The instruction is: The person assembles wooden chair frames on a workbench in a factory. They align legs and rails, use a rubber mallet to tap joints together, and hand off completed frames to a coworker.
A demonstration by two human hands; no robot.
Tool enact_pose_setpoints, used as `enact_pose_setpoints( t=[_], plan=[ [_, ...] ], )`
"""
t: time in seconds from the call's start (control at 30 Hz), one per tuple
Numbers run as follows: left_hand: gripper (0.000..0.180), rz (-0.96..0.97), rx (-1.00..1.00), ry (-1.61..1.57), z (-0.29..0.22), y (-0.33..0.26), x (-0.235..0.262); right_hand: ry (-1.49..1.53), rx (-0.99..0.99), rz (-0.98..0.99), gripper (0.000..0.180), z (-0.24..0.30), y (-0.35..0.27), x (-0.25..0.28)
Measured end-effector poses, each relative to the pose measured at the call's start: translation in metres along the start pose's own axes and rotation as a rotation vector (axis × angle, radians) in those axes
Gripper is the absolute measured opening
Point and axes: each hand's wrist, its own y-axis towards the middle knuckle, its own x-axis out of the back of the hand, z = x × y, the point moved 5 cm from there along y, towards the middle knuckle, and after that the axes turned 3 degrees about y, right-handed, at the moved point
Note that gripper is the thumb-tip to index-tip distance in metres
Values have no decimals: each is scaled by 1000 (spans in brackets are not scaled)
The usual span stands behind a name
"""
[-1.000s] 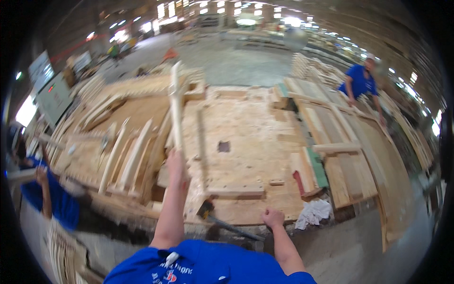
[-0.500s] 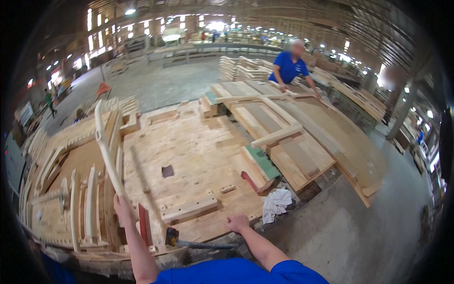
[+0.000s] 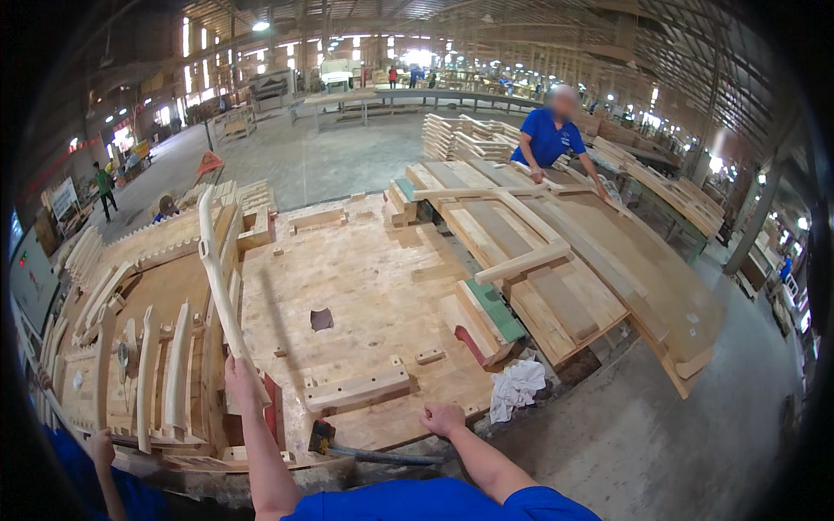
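Over the left part of the counter [image 3: 382,304], the wooden post [image 3: 221,291] is clamped at its near end by the left hand [image 3: 242,380], long axis pointing away, while the right hand [image 3: 443,419], farther off, is held with fingers curled together.

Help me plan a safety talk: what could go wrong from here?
The long wooden piece may tip or swing: the left hand grips it close to one end, and the right hand is away from it. The long-handled tool lies by the table's near edge and might get knocked off.
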Motion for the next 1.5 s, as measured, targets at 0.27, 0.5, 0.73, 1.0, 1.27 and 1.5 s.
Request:
enact_pose_setpoints(
  t=[0.27, 0.5, 0.73, 1.0, 1.27, 1.5],
  plan=[
    [42, 50, 38, -4, 20, -21, 19, 13, -3, -76, 24, -4, 3, 0],
    [49, -44, -138, 344, 64, -74, 83, -13, 20, -75, 20, -1, 3, -6],
    [49, -128, -43, 582, 83, -122, 110, 0, 74, -89, 19, 7, 6, -6],
    [47, -130, -36, 949, 78, -148, 122, -7, 113, -169, 17, 3, 7, -6],
    [46, -106, -142, 970, 84, -178, 131, -47, 86, -160, 16, 3, 8, -10],
    [48, -62, -168, 1034, 89, -187, 125, -31, 123, -169, 17, 5, 8, -8]
  ],
)
